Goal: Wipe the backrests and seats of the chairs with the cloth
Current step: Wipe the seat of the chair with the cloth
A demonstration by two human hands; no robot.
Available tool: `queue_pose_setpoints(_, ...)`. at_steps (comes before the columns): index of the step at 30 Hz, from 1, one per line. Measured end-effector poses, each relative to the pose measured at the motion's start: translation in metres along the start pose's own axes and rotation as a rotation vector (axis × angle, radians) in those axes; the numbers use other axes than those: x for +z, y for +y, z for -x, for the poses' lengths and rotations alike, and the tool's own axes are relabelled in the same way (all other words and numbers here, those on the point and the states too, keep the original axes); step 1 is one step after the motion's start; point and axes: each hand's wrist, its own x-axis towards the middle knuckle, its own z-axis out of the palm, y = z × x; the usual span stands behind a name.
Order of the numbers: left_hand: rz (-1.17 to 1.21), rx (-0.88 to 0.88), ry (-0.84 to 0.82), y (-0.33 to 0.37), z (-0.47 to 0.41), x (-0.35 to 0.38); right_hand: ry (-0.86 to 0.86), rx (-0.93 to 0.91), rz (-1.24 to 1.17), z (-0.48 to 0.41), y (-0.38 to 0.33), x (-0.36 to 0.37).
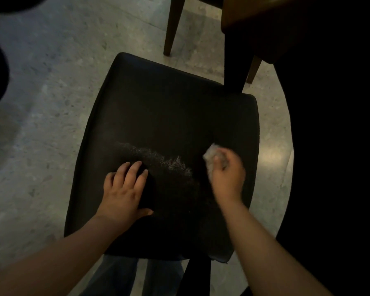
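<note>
Presently, seat-wiping: right grip is clutching pale crumpled cloth on black padded chair seat; left grip, fingers straight, is bracing; next stroke probably sweeping left over pale dusty streak.

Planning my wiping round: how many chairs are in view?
2: a black chair in the middle, seen from above, and a brown chair at the top right, cut off. Dark areas may hide more.

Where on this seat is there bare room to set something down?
The far half of the seat, beyond the dust streak, is bare. The near half is crowded: left hand resting there, right hand gripping the cloth.
</note>
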Motion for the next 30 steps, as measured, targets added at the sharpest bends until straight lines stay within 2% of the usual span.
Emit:
queue_pose_setpoints(2, -0.003, 0.010, -0.007, -0.001, 0.000, -0.001, 0.151, -0.041, 0.012, -0.036, -0.011, -0.017)
queue_pose_setpoints(4, 0.023, 0.014, 0.006, -0.002, 0.000, -0.001, 0.221, -0.085, 0.092, -0.072, -0.016, -0.030)
queue_pose_setpoints(9, 0.020, 0.023, 0.034, -0.003, 0.001, -0.001, 0.183, -0.049, 0.178, -0.092, -0.011, -0.010)
queue_pose_setpoints(11, 0.032, 0.027, 0.079, -0.002, 0.002, -0.001, 0.122, -0.074, 0.201, -0.063, -0.003, 0.007)
queue_pose_setpoints(13, 0.037, 0.024, 0.095, -0.002, 0.002, -0.002, -0.030, -0.126, 0.163, -0.029, 0.005, 0.018)
queue_pose_setpoints(15, 0.031, 0.011, 0.060, 0.000, 0.002, -0.005, -0.190, -0.152, 0.114, -0.004, 0.010, 0.021)
queue_pose_setpoints(16, 0.029, 0.009, 0.036, 0.000, 0.001, -0.006, -0.212, -0.172, 0.100, 0.002, 0.011, 0.019)
queue_pose_setpoints(17, 0.029, 0.011, 0.021, 0.000, 0.000, -0.006, -0.177, -0.180, 0.083, 0.001, 0.011, 0.016)
queue_pose_setpoints(20, 0.029, 0.013, -0.005, -0.002, -0.003, -0.005, 0.101, -0.135, 0.045, -0.031, 0.000, -0.003)
queue_pose_setpoints(23, 0.006, 0.013, -0.011, -0.003, -0.007, -0.008, 0.275, -0.098, 0.123, -0.086, -0.012, -0.026)
queue_pose_setpoints(28, -0.002, 0.022, -0.004, -0.004, -0.008, -0.004, 0.222, 0.010, 0.102, -0.130, -0.015, -0.028)
queue_pose_setpoints(30, 0.015, 0.018, -0.001, -0.004, -0.006, -0.004, 0.212, -0.027, 0.122, -0.119, -0.015, -0.016)
